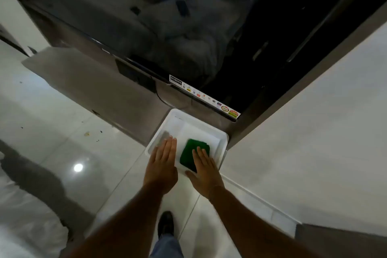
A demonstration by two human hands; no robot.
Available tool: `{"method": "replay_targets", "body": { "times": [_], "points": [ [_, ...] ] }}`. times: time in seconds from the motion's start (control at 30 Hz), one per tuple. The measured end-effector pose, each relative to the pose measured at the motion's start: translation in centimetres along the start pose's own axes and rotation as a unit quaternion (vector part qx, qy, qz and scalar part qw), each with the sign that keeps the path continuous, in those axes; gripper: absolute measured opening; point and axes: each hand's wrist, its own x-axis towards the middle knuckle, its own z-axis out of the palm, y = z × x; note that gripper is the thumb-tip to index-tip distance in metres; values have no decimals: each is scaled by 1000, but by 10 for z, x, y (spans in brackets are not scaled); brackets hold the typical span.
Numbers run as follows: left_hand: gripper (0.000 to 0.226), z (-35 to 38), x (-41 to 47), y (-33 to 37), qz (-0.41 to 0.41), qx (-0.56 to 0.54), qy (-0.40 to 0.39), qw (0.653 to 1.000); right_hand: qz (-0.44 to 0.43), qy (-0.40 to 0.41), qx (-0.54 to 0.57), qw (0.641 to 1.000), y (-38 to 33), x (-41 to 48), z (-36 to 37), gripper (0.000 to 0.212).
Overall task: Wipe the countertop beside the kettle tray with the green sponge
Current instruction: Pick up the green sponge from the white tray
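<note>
Nearest the camera: a dark shoe on pale floor tiles, a trouser leg just below it. The person is standing and reaching both bare forearms forward and down.

Left hand: reaching palm down, fingers straight and together, flat. It is grasping nothing; its fingertips are lying over the near-left rim of the white tub. Whether it is touching the rim or hovering above it cannot be told.

Right hand: also palm down, fingers extended and slightly spread, thumb out to the left. Its fingertips are overlapping the near edge of the sponge. No curl around it yet, so it is not gripping; contact versus hover cannot be told.

Sponge: green, lying flat inside the tub, right of centre. A grey item is lying in the tub's left part, too blurred to name.

Judgement on the step: pick-up is in hand. Doing it well likely means pinching the sponge across its short sides with thumb under one edge, while the left hand is steadying the tub so it does not slide.

Beyond the tub: a dark glossy appliance with a sticker strip. No kettle tray or countertop is identifiable here.
</note>
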Motion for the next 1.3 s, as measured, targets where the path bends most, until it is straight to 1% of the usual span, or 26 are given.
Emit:
{"method": "replay_targets", "body": {
  "times": [0.03, 0.1, 0.17, 0.27, 0.33, 0.43, 0.53, 0.67, 0.8, 0.87, 0.93, 1.0, 1.03, 1.1, 1.17, 1.2, 1.23, 1.3],
  "points": [
    [83, 7, 3, -7, 3, 9, -16, 1000, 7, 0, -9, 1000, 0, 12, 3, 84],
    [86, 15, 6, -16, -16, 24, -47, 999, 43, 0, -26, 999, -1, 33, 6, 87],
    [89, 21, 7, -17, -31, 25, -54, 998, 75, -12, -16, 997, -2, 54, 11, 92],
    [90, 26, 10, -16, -42, 36, -57, 997, 109, -25, -12, 994, -4, 77, 31, 111],
    [89, 23, 12, -16, -58, 44, -75, 995, 125, -32, -21, 991, -5, 86, 41, 123],
    [92, 27, 15, -15, -59, 49, -82, 994, 131, -11, -31, 991, -3, 88, 54, 129],
    [93, 31, 17, -22, -58, 42, -78, 994, 115, 7, -54, 992, 2, 88, 54, 124],
    [92, 24, 19, -20, -70, 21, -93, 993, 83, -16, -95, 992, 15, 93, 48, 120],
    [91, 25, 12, -12, -47, 0, -92, 995, 56, -34, -99, 993, 27, 94, 33, 102],
    [90, 23, 9, -9, -38, -11, -89, 995, 59, -23, -50, 997, 29, 90, 19, 92],
    [88, 17, 12, 7, -33, -43, -90, 994, 72, -2, 42, 996, 32, 81, 1, 82],
    [82, 11, 15, 26, -22, -63, -83, 994, 69, 23, 137, 988, 31, 71, -19, 78],
    [79, 7, 17, 38, -8, -66, -79, 995, 71, 35, 159, 984, 31, 62, -31, 79],
    [78, 7, 25, 66, 21, -80, -86, 993, 81, 71, 186, 977, 40, 38, -53, 76],
    [75, 12, 31, 93, 44, -70, -94, 992, 94, 108, 200, 969, 50, 8, -69, 62],
    [75, 16, 34, 107, 57, -62, -95, 992, 116, 126, 204, 964, 56, -8, -76, 55],
    [77, 22, 35, 121, 70, -60, -100, 991, 149, 145, 202, 957, 64, -26, -82, 53],
    [81, 37, 32, 146, 108, -65, -115, 985, 187, 185, 186, 947, 81, -62, -91, 64]
  ]
}}
